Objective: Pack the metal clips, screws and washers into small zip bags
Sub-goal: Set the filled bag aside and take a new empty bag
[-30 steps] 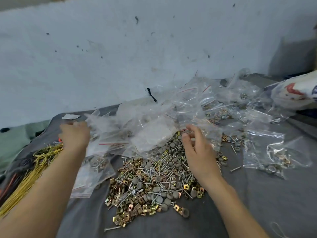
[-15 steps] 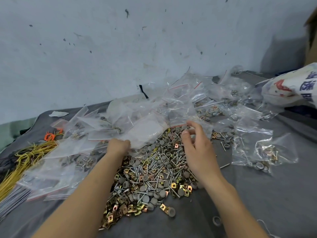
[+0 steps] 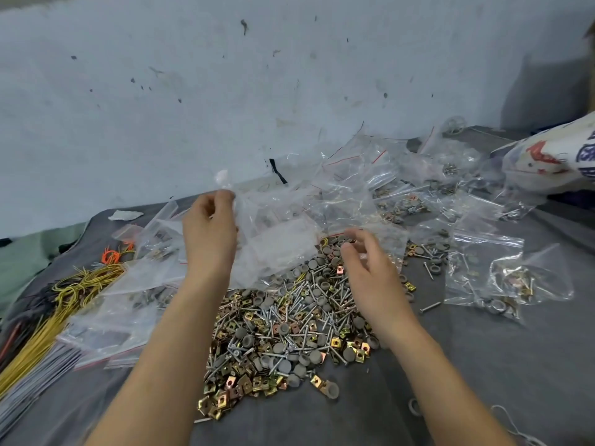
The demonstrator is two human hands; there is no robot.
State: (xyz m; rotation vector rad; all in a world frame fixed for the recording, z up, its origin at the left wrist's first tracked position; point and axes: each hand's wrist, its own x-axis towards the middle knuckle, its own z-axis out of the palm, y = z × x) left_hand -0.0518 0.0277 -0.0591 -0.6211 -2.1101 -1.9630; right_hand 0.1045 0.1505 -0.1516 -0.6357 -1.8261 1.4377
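We pinch the bag (image 3: 267, 226) with our left hand (image 3: 209, 230); our right hand (image 3: 373, 272), loosely spread, should part its mouth.

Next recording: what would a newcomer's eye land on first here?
The central heap of brass-coloured clips, silver screws and grey round washers dominates the grey cloth. Above its far edge the left hand pinches a clear plastic zip bag, lifted, while the right hand hovers over the heap. Bundled yellow wires lie far left.
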